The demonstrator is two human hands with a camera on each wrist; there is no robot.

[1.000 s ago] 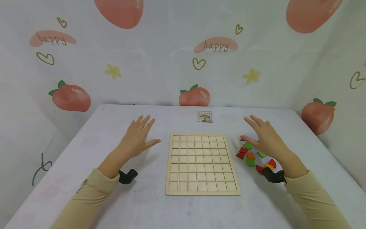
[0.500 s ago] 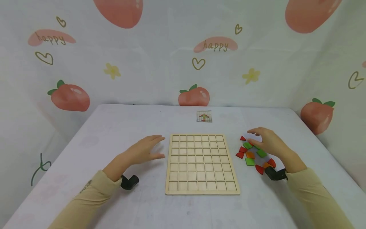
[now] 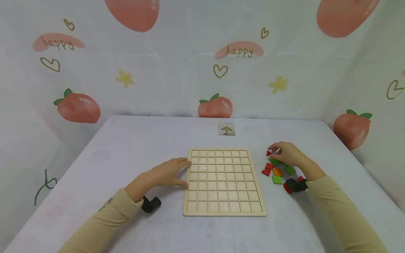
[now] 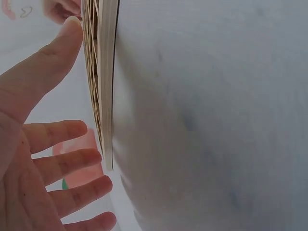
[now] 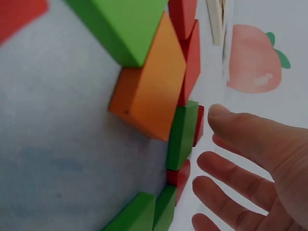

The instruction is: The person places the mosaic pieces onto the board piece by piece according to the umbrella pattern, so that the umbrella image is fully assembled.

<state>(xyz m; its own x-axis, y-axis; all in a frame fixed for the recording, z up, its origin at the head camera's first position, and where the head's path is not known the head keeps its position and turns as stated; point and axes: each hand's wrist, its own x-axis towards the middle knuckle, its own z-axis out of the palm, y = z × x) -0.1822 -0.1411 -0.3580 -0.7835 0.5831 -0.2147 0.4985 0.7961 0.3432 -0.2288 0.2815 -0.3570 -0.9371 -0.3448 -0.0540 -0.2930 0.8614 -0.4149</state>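
Observation:
My left hand (image 3: 164,173) is at the left edge of a pale wooden grid board (image 3: 221,168), thumb and fingers spread apart, fingertips right at the rim. In the left wrist view the board's side (image 4: 108,86) runs along by the fingers, and nothing is in the hand. My right hand (image 3: 289,153) hovers over a loose cluster of coloured blocks, with its fingers loosely bent. Close to its fingertips are a red piece (image 3: 268,153) and a green block (image 3: 274,162). The right wrist view shows nothing between thumb and fingers; an orange block (image 5: 159,82) lies nearest that camera.
Behind the board lies a small pattern card (image 3: 226,129) with a coloured figure on a grid. More blocks are spread to the board's right, such as a lower green one (image 3: 276,180) and a red one (image 3: 287,188). A printed cloth (image 3: 177,70) hangs behind the table.
My left hand has come down and to the right, reaching the board's left edge. My right hand has lowered toward the far blocks, its fingers drawing closer together. Board and card stay put.

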